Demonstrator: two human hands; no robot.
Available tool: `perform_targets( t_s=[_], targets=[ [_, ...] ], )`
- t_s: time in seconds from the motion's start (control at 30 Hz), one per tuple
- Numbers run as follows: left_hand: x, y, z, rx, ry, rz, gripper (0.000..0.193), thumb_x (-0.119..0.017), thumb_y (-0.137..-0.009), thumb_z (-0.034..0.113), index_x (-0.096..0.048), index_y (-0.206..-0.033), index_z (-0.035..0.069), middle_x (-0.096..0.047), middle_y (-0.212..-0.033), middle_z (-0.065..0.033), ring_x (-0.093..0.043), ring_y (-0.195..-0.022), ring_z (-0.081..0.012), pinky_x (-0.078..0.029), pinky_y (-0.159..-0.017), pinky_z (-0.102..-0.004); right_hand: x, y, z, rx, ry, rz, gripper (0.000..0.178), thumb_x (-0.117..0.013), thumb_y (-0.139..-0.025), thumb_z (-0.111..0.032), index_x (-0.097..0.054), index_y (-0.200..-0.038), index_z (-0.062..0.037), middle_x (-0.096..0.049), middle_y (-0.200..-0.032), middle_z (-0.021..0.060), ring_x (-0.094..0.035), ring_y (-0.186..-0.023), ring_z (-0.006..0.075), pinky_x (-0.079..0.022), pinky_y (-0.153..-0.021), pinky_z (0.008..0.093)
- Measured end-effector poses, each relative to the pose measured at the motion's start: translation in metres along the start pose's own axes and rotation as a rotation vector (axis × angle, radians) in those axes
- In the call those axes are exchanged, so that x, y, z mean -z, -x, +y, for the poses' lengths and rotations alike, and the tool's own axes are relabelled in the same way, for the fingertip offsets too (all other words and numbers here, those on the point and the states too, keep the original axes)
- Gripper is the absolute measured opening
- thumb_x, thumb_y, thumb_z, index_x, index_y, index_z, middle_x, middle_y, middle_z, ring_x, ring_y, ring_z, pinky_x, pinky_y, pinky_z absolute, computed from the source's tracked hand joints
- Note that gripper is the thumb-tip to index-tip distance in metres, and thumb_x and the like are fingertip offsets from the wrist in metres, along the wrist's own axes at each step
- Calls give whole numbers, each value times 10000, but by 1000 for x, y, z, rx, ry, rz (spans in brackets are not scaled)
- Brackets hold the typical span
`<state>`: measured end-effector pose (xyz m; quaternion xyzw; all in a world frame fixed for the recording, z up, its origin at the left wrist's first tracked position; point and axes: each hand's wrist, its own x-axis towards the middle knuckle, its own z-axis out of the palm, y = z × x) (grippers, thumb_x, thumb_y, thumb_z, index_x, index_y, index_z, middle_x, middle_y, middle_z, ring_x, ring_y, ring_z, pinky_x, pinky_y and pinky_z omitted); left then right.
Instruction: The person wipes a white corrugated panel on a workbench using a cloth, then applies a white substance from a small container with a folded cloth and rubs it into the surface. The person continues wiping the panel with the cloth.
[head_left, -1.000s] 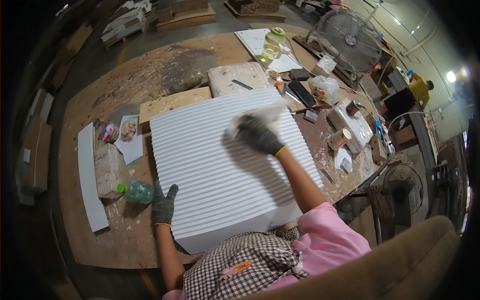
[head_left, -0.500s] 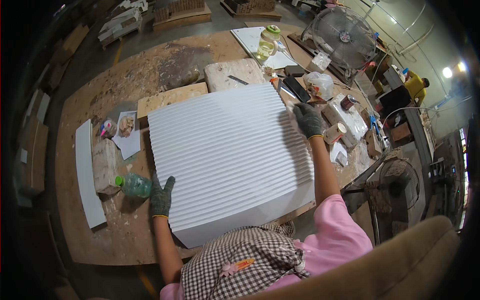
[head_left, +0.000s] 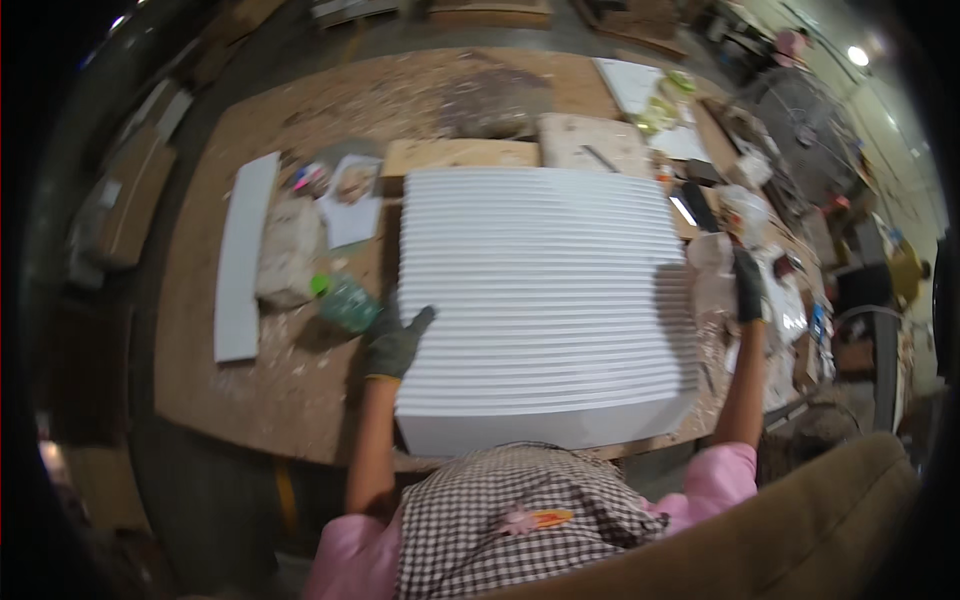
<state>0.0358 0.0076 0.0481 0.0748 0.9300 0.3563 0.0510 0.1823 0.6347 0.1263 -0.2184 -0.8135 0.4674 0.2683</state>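
A white block with a finely ridged top (head_left: 545, 290) lies on the worktable in front of me. My left hand (head_left: 395, 345), in a grey knit glove, rests against its left side. The thumb is spread over the ridges and the hand is open. A green-capped clear bottle (head_left: 347, 303) stands right beside that hand. Past the block's right edge, my gloved right hand (head_left: 748, 285) is blurred and seen edge-on. Its fingers look closed on the edge of a pale, limp sheet (head_left: 711, 262), perhaps cloth or paper; the blur hides the exact grip.
At left are a long white strip (head_left: 245, 260) and a stained block (head_left: 290, 252). Behind are a wooden board (head_left: 455, 154) and a pale block (head_left: 595, 145). A dark phone-like slab (head_left: 697, 205), a plastic bag (head_left: 743, 212) and a large fan (head_left: 795, 120) stand at right.
My view has turned, so the table appears shifted right. My right hand has drawn away from the block's right edge, and more of the pale sheet shows. The left hand stays at the block's left side.
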Motion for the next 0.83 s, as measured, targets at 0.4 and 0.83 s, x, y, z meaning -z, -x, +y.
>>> perform_targets(
  t_s=[0.4, 0.83],
  targets=[
    [5, 105, 8, 84, 378, 27, 780, -628, -966, 452, -277, -1558, 84, -492, -1457, -256, -562, -1236, -441, -495, -984, -464, -328, 135, -83, 544, 775, -416, 727, -496, -975, -492, -388, -1510, -13, -300, -1559, 341, -264, -1468, 496, -195, -1145, 682],
    [4, 103, 3, 247, 322, -5, 783, -695, -932, 390, -321, -1541, 69, -498, -1449, -271, -530, -1308, -387, -445, -1063, -450, -444, 91, -187, 41, -722, -732, 359, -554, -1020, -394, -651, -1290, -178, -697, -1172, 113, -661, -1083, 285, -513, -992, 453]
  ],
)
